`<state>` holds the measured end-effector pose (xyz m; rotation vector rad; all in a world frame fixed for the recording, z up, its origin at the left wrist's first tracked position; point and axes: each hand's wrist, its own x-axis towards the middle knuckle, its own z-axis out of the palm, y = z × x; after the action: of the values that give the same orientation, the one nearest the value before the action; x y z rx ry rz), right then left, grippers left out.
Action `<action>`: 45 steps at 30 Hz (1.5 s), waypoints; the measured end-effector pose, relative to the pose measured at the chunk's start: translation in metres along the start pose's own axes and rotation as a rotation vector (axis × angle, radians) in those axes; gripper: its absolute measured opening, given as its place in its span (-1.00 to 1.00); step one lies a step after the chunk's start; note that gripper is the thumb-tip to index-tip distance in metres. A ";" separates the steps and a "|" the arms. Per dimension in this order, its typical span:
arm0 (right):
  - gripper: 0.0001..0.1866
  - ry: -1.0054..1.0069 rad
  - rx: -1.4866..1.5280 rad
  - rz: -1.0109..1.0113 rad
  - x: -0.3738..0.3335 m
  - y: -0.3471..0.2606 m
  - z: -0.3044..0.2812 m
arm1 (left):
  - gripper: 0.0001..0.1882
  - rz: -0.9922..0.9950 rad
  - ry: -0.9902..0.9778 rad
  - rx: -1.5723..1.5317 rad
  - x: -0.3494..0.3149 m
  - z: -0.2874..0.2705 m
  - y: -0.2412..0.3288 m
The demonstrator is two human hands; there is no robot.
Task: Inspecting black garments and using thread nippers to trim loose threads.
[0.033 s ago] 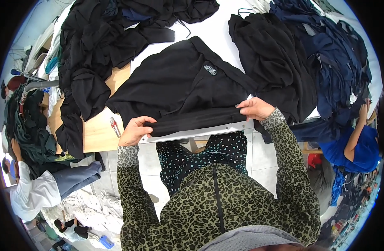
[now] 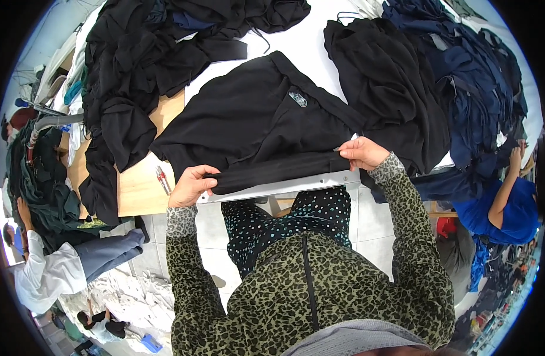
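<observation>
A black garment (image 2: 225, 113) lies spread on the table in front of me, with a small pale printed emblem (image 2: 297, 99) on its upper right part. Along the table's near edge its band (image 2: 272, 172) is stretched sideways between my hands. My left hand (image 2: 192, 185) pinches the band's left end between thumb and fingers. At the other end, my right hand (image 2: 364, 153) grips the band's right corner the same way, a little higher up. Most of the garment beyond the band rests loosely folded on the white tabletop.
Heaps of black clothes (image 2: 124, 71) lie at the left and far side, with black (image 2: 385, 83) and navy piles (image 2: 480, 89) on the right. Red-and-white pens or small tools (image 2: 163, 180) sit by my left hand. Co-workers stand left (image 2: 53, 276) and right (image 2: 504, 207).
</observation>
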<state>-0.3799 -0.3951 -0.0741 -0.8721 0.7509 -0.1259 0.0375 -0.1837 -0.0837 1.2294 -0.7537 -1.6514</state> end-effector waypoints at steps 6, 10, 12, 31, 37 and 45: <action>-0.82 0.067 0.074 0.010 0.003 0.003 -0.002 | -0.88 0.064 0.118 -0.112 0.008 -0.005 -0.012; -0.80 0.095 0.094 0.007 0.003 0.004 -0.005 | -0.89 0.050 0.113 -0.081 0.009 -0.002 -0.011; -0.77 0.117 0.099 0.015 0.003 0.003 -0.003 | -0.90 0.048 0.122 -0.076 0.008 -0.002 -0.011; -0.85 -0.072 -0.315 -0.130 0.005 -0.010 0.060 | -0.52 0.691 0.130 1.041 0.033 0.108 0.027; -0.76 -0.117 -1.035 -0.547 -0.004 -0.021 0.100 | -0.75 0.582 -0.158 0.882 0.055 0.151 0.009; -0.76 0.724 -1.427 -1.392 -0.007 0.024 0.080 | -0.74 1.223 0.403 1.209 0.023 0.154 -0.024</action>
<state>-0.3385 -0.3251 -0.0556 -2.7128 0.6847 -1.3062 -0.1174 -0.2019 -0.0651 1.2741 -1.8257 0.1715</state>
